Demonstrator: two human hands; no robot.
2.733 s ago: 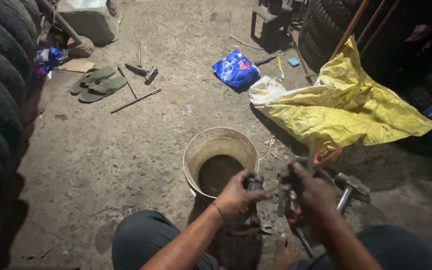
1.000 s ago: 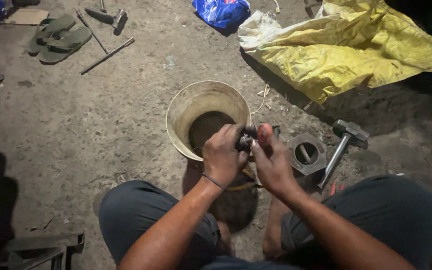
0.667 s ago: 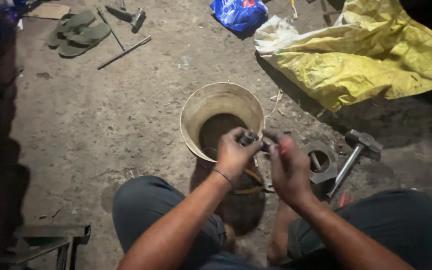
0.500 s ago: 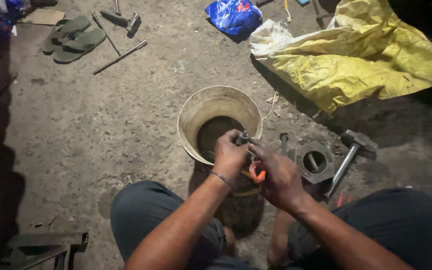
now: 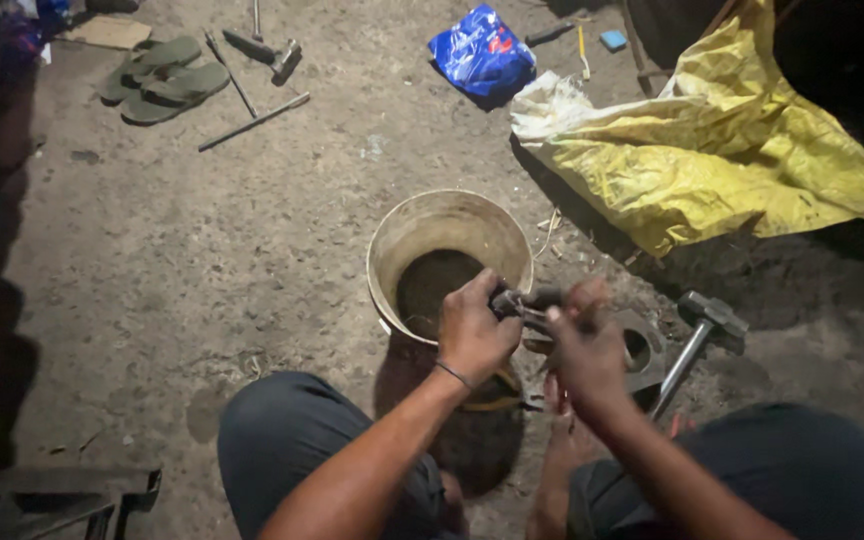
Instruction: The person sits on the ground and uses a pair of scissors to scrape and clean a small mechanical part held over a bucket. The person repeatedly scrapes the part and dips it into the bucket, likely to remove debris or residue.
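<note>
A: What do the two hands hold?

B: The left hand (image 5: 474, 335) is closed around one end of a small dark metal part (image 5: 524, 303); the right hand (image 5: 584, 345) pinches the other end with its fingertips. The part is blurred — its exact kind cannot be told.

A: Where does the part lie?

B: Just above the near rim of the cream bucket (image 5: 402, 245), which stands on the dirt floor between the knees and holds dark liquid.

A: And the surroundings?

B: A hammer (image 5: 697, 335) lies right of the hands, beside a grey metal ring (image 5: 647, 345) — a yellow sack (image 5: 722, 160) and blue bag (image 5: 482, 55) farther off; green sandals (image 5: 162, 80) upper left.
</note>
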